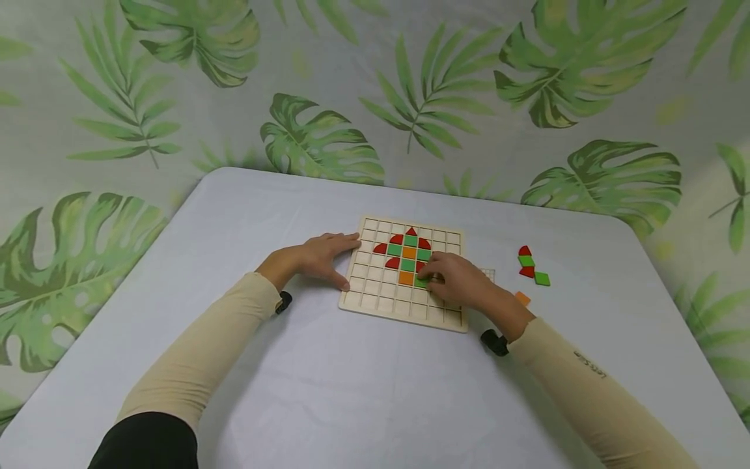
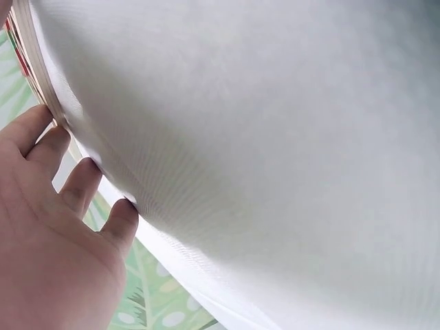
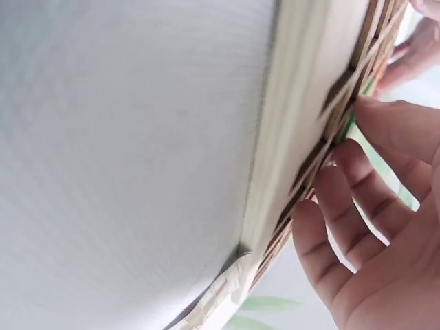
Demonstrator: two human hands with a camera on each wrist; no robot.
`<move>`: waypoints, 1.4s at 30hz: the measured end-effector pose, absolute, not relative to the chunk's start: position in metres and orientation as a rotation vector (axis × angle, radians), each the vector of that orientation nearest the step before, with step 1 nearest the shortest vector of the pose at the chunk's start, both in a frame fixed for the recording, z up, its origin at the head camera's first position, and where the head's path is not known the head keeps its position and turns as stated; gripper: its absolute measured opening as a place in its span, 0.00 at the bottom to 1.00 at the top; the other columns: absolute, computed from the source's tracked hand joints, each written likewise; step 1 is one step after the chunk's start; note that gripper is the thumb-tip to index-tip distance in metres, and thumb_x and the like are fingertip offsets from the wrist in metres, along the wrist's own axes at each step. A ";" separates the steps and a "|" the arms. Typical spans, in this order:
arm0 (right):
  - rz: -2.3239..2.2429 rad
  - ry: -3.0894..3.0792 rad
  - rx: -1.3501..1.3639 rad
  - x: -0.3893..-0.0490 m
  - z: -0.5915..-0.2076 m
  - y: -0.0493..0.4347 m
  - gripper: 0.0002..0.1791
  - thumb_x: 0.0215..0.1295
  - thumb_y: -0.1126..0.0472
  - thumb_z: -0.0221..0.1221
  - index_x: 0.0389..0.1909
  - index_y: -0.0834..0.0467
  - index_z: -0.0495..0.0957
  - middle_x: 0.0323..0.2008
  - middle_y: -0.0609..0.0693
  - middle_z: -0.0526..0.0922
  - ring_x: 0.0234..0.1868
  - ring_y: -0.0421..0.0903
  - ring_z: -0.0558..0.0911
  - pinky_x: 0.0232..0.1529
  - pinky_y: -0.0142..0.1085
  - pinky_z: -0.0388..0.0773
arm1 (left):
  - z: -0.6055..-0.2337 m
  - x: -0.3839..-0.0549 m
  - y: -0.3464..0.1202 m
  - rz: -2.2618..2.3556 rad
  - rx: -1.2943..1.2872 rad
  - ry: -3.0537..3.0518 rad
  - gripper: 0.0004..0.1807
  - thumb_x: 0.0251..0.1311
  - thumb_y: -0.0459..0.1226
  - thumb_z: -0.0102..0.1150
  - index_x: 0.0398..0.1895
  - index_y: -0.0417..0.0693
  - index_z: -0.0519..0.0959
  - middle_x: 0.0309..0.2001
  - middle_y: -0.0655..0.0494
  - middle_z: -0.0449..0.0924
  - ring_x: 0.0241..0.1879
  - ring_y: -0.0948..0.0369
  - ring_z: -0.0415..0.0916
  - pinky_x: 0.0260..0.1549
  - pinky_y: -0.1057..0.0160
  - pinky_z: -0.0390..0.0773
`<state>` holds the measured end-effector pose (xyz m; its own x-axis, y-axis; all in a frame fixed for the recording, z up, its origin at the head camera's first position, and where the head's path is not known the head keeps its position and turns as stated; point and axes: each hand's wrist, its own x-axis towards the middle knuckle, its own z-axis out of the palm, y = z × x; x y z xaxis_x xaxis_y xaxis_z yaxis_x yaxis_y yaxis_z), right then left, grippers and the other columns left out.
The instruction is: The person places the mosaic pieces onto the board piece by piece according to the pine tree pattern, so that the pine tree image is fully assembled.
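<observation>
A square wooden grid board (image 1: 375,296) lies on the table, with red, green and orange tiles set in its cells as a stepped figure. Along the board's left edge my left hand (image 1: 325,257) rests, thumb and fingers spread and touching the rim. My right hand (image 1: 457,279) is over the right part of the board and pinches a green tile (image 1: 420,282) between thumb and index finger, beside an orange tile (image 1: 405,277). In the right wrist view the thumb and fingertips meet a green edge (image 3: 348,128) at the board's cells. Part of the figure is hidden under that hand.
Right of the board lie loose tiles: red pieces (image 1: 527,271), green squares (image 1: 542,279) and an orange one (image 1: 523,298). A small gridded card (image 1: 488,273) shows partly behind the right hand. The white-covered table (image 1: 351,391) ends at a leaf-patterned cloth (image 1: 328,137).
</observation>
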<state>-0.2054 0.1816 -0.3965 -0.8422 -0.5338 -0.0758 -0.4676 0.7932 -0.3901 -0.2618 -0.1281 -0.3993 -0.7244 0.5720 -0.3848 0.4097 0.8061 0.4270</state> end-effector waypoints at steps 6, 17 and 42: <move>-0.495 2.794 -0.778 -0.203 -0.394 0.189 0.15 0.65 0.63 0.61 0.51 0.54 0.84 0.45 0.51 0.83 0.42 0.46 0.77 0.46 0.42 0.78 | -0.400 -0.262 -0.128 0.432 0.731 2.479 0.54 0.52 0.54 0.71 0.79 0.56 0.52 0.82 0.61 0.40 0.81 0.49 0.39 0.77 0.42 0.46; -0.532 2.859 -0.661 -0.201 -0.379 0.233 0.14 0.66 0.64 0.61 0.52 0.55 0.84 0.42 0.51 0.84 0.42 0.47 0.80 0.44 0.42 0.79 | -0.401 -0.261 -0.128 0.437 0.718 2.477 0.54 0.52 0.54 0.71 0.80 0.55 0.52 0.82 0.60 0.39 0.81 0.48 0.37 0.77 0.41 0.45; -0.427 2.871 -0.287 -0.209 -0.398 0.385 0.20 0.60 0.66 0.56 0.52 0.69 0.79 0.47 0.68 0.79 0.42 0.58 0.79 0.40 0.47 0.77 | -0.398 -0.262 -0.128 0.452 0.747 2.476 0.54 0.52 0.53 0.71 0.79 0.55 0.53 0.82 0.60 0.40 0.81 0.47 0.39 0.76 0.40 0.46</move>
